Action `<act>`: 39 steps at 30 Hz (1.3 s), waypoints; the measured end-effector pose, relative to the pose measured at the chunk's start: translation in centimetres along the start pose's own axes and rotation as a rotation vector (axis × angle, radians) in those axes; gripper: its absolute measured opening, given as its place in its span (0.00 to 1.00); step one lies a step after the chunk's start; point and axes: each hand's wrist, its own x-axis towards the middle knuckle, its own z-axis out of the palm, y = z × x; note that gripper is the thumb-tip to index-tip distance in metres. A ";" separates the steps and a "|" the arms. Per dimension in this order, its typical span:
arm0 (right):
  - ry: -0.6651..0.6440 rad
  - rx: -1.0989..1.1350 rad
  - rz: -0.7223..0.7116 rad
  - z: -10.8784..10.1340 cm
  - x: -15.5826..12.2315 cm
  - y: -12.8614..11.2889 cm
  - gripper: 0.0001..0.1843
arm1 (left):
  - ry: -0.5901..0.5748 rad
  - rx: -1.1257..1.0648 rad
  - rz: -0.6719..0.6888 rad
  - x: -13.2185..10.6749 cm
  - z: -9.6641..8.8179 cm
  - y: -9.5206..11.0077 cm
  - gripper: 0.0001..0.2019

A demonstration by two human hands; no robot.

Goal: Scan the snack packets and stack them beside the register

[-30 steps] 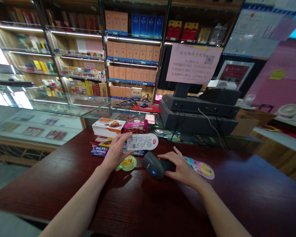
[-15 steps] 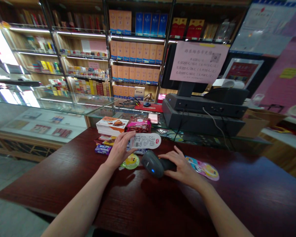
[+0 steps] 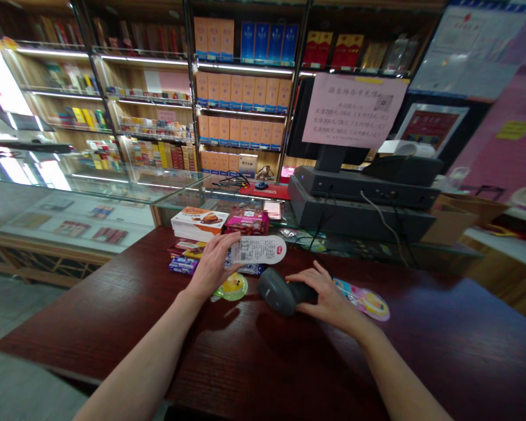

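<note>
Scanner (image 3: 280,291) has shifted slightly to the right along with the right hand (image 3: 328,299), and its blue light no longer shows. The right fingers (image 3: 322,280) curl over the scanner's dark handle, clamped on it, with the scanner's head pointing left toward the other hand. Whether the scanner touches the dark red wooden counter (image 3: 114,304) cannot be told.

The left hand (image 3: 213,268) holds a white oval card (image 3: 259,249) printed with a barcode, its fingers close together and clamped on the card's left end. The card is raised above the counter, level with the goods behind it and pointing at the scanner from above.

Just beside the left hand lie gum packs (image 3: 183,265), and a round yellow-green pack (image 3: 233,286) sits under it. A pink-and-blue pack (image 3: 363,300) lies just beyond the right hand. A stack of boxes (image 3: 197,224) and a pink packet (image 3: 246,222) stand behind the card.
</note>
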 end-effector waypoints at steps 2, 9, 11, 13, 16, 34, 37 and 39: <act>-0.024 -0.005 0.035 -0.1 -0.3 0.4 0.25 | 0.001 -0.008 -0.006 0.0 0.1 -0.1 0.35; -0.135 -0.010 0.144 -0.8 -1.1 1.6 0.25 | -0.003 -0.006 -0.014 -0.1 0.0 -0.1 0.33; -0.144 -0.001 0.174 -1.1 -1.4 2.0 0.25 | -0.003 -0.001 -0.012 0.0 -0.1 -0.1 0.33; -0.147 0.006 0.192 -1.3 -1.7 2.4 0.26 | -0.002 -0.002 -0.010 0.0 -0.2 0.0 0.33; -0.169 0.001 0.221 -1.6 -2.0 2.8 0.27 | 0.002 -0.005 -0.006 0.0 -0.2 0.0 0.33; -0.035 0.302 0.295 -2.9 -2.3 2.5 0.27 | 0.001 -0.072 0.005 0.1 0.1 0.6 0.33; 0.161 0.442 0.329 -2.3 -1.2 1.9 0.26 | -0.026 -0.093 0.028 0.0 0.4 1.1 0.33; 0.257 0.458 0.354 -1.8 -0.4 1.6 0.26 | -0.042 -0.101 0.043 0.1 0.6 1.4 0.33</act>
